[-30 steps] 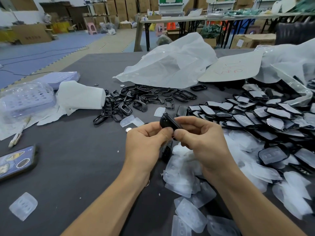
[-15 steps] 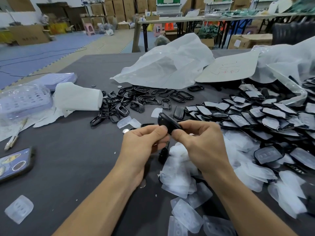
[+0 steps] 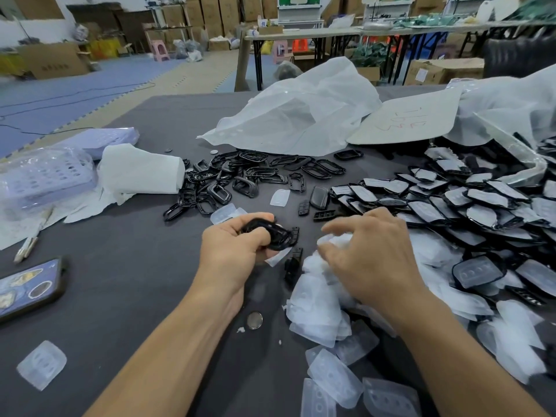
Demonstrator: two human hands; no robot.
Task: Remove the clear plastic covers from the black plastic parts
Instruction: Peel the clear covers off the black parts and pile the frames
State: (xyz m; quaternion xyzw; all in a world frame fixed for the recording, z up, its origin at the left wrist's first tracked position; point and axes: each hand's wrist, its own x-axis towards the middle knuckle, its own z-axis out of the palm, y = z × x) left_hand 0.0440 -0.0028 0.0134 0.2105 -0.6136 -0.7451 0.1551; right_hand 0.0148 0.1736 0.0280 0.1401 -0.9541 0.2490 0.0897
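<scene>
Since the earlier frames the hands have parted. The left hand point(image 3: 234, 251) has drawn back toward 9 o'clock and keeps its fingers curled tight round the black plastic part point(image 3: 275, 234), which juts from the fist just above the grey table point(image 3: 120, 311). The right hand point(image 3: 370, 257) has left the part and now hovers at 3 o'clock of it. Its fingers are spread and loosely bent, holding nothing that can be made out, over the heap of removed clear covers point(image 3: 316, 299). One clear sliver point(image 3: 278, 256) shows beneath the left fist; whether it is held cannot be told. Stripped black frames point(image 3: 240, 176) lie at 12 o'clock and covered parts point(image 3: 451, 206) are piled at 2 o'clock. A phone point(image 3: 30, 287) lies at 9 o'clock, and a round metal disc point(image 3: 254, 320) at 6 o'clock of the left hand.
</scene>
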